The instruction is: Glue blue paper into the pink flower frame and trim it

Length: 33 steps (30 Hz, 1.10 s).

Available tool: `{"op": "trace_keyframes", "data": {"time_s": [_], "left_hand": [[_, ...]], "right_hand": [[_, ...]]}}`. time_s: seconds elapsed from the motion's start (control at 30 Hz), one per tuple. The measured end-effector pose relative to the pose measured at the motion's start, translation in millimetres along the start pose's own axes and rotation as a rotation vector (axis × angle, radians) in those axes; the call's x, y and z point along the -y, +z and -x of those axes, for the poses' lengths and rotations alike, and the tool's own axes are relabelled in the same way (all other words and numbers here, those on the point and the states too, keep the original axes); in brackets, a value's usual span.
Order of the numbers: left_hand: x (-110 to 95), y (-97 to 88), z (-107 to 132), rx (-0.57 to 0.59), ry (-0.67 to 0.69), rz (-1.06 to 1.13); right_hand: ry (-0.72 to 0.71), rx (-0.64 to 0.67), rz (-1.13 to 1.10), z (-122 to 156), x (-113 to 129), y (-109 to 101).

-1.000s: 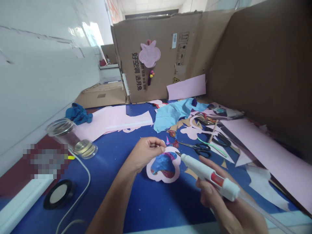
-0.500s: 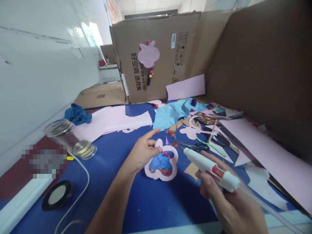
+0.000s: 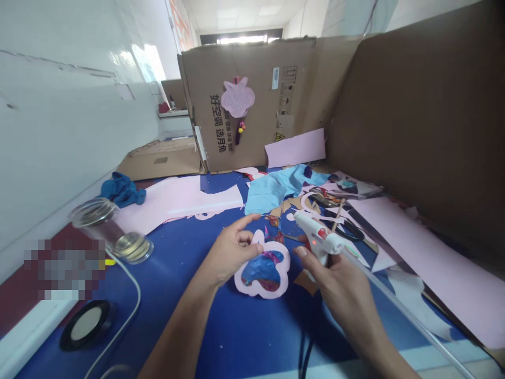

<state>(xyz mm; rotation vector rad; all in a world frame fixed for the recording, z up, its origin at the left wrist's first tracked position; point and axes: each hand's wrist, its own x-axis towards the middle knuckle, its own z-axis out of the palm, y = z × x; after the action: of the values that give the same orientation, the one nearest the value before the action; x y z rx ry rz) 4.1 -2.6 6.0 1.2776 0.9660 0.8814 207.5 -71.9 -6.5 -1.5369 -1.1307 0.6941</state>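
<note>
Between the thumb and fingers of my left hand point(image 3: 234, 250) is the upper left edge of a pink flower-shaped paper cutout point(image 3: 283, 284). Its open middle is backed with shiny blue and purple fabric point(image 3: 258, 273). My right hand point(image 3: 341, 281) is wrapped round a white hot glue gun point(image 3: 317, 231), with a long clear glue stick point(image 3: 410, 313) running out of its back. The gun's nozzle points up and left, above and to the right of the cutout, apart from it. Small patterned fabric scraps point(image 3: 273, 221) lie just beyond the cutout.
Pink paper sheets point(image 3: 169, 197) and light blue cloth point(image 3: 268, 189) lie farther back. A glass jar point(image 3: 132, 245), a black tape roll point(image 3: 86, 323) and a white cable point(image 3: 136, 289) are at left. Cardboard walls point(image 3: 260, 63) stand behind and right; a pink flower ornament point(image 3: 238, 99) hangs there.
My right hand has moved up and left, turning the glue gun so its handle and small red light show. My left hand keeps its hold on the cutout. The view has tilted slightly up.
</note>
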Motion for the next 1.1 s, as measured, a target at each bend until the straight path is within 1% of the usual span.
{"op": "trace_keyframes", "data": {"time_s": [0.07, 0.17, 0.27, 0.4, 0.53, 0.7, 0.83, 0.93, 1.03, 1.1], "left_hand": [[2, 1.6, 0, 0.011, 0.002, -0.003], [2, 3.5, 1, 0.036, -0.006, -0.027], [-1, 3.0, 3, 0.067, -0.041, -0.046], [-4, 1.5, 4, 0.047, -0.086, -0.056], [-3, 5.7, 3, 0.058, -0.122, -0.042], [1, 12.1, 3, 0.08, -0.079, -0.093], [7, 12.3, 1, 0.095, -0.041, -0.144], [11, 12.6, 1, 0.128, -0.064, -0.079], [10, 13.6, 1, 0.163, -0.087, -0.007], [8, 13.4, 1, 0.154, -0.084, -0.01]], "right_hand": [[0.032, 0.036, -0.031, 0, -3, 4], [0.162, 0.097, -0.153, 0, -9, 8], [0.23, 0.111, -0.258, -1, -17, 12], [0.213, 0.11, -0.278, -1, -22, 15], [0.165, 0.13, -0.237, 1, -19, 17], [0.097, 0.149, -0.14, 1, -15, 17], [0.131, 0.165, -0.137, 1, -17, 17], [0.139, 0.16, -0.122, 1, -19, 16], [0.139, 0.126, -0.093, 0, -17, 15], [0.15, 0.114, -0.096, 0, -16, 14]]}}
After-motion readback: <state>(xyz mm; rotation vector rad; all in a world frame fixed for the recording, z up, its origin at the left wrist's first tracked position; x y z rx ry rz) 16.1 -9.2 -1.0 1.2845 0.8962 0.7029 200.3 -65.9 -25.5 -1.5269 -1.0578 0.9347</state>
